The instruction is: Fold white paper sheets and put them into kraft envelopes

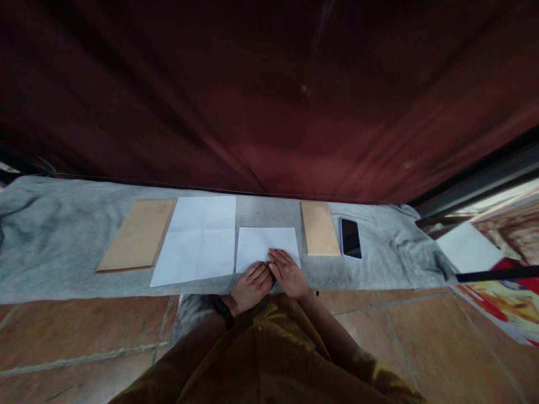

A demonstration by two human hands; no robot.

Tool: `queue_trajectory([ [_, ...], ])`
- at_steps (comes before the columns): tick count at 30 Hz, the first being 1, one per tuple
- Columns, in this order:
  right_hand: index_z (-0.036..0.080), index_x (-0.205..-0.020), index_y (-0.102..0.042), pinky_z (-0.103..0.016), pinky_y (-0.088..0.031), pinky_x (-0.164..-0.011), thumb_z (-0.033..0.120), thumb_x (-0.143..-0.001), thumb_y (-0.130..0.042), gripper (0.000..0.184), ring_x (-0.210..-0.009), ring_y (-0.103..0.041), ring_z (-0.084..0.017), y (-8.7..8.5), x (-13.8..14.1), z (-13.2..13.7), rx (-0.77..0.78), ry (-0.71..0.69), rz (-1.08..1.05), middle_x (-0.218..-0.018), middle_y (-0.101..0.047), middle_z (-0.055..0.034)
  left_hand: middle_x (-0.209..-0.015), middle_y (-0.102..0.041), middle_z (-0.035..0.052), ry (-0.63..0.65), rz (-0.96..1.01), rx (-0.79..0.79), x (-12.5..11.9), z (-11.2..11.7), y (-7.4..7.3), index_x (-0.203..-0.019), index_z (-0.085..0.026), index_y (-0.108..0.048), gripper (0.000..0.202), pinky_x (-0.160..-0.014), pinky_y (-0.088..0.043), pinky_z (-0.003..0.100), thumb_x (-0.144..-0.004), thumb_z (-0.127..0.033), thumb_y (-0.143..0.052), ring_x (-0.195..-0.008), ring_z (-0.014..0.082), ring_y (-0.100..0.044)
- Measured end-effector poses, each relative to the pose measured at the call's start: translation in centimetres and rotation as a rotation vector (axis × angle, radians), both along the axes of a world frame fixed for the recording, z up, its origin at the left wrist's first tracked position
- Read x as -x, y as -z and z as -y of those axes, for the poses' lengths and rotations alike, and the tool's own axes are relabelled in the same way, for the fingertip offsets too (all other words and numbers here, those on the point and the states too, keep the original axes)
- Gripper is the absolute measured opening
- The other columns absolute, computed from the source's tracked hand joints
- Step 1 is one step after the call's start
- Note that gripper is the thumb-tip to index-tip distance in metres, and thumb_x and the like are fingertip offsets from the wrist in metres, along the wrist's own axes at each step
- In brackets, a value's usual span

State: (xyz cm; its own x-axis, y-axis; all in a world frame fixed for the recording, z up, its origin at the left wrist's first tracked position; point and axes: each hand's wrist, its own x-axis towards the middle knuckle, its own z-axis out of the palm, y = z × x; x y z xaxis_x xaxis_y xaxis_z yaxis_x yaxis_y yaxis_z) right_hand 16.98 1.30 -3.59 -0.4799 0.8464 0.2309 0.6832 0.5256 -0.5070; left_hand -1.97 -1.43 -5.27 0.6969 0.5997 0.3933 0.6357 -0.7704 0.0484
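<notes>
A white sheet of paper [256, 244], smaller than the one beside it and seemingly folded, lies in front of me on the grey cloth. My left hand [253, 285] rests flat on its near edge, fingers stretched out toward the right. Beside it, my right hand [288, 273] lies on the same paper, fingers extended and pointing up to the left. The fingertips of both hands nearly meet. To the left is a larger white sheet [200, 238] with faint crease lines, opened out flat.
Brown envelopes [137, 235] lie at the left, and a narrower brown envelope stack [320, 229] at the right. A phone [351, 238] rests beside that stack. Grey cloth [63, 235] covers the narrow surface. A dark red curtain-like sheet [269, 112] rises behind it.
</notes>
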Motion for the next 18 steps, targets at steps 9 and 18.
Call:
queue_trajectory([
  [9, 0.017, -0.137, -0.061, -0.049, -0.040, -0.119, 0.028, -0.105, -0.042, 0.039, -0.138, -0.051, -0.023, -0.6, -0.2, 0.5, -0.011, -0.017, 0.029, -0.143, -0.061, -0.0103, -0.122, -0.071, 0.0127, 0.033, -0.005, 0.017, 0.9, 0.4, 0.3, -0.117, -0.015, -0.068, 0.028, -0.114, -0.045, 0.043, -0.094, -0.014, -0.052, -0.124, 0.0235, -0.061],
  [18, 0.018, -0.142, -0.057, -0.048, -0.035, -0.121, 0.028, -0.105, -0.044, 0.041, -0.141, -0.048, -0.024, 0.8, 2.2, -5.6, -0.033, 0.112, 0.072, -0.149, -0.055, -0.0105, -0.135, -0.067, 0.0106, 0.040, -0.016, 0.033, 1.3, 0.3, 0.5, -0.134, -0.018, -0.061, 0.042, -0.114, -0.044, 0.042, -0.097, -0.013, -0.043, -0.131, 0.0216, -0.057],
])
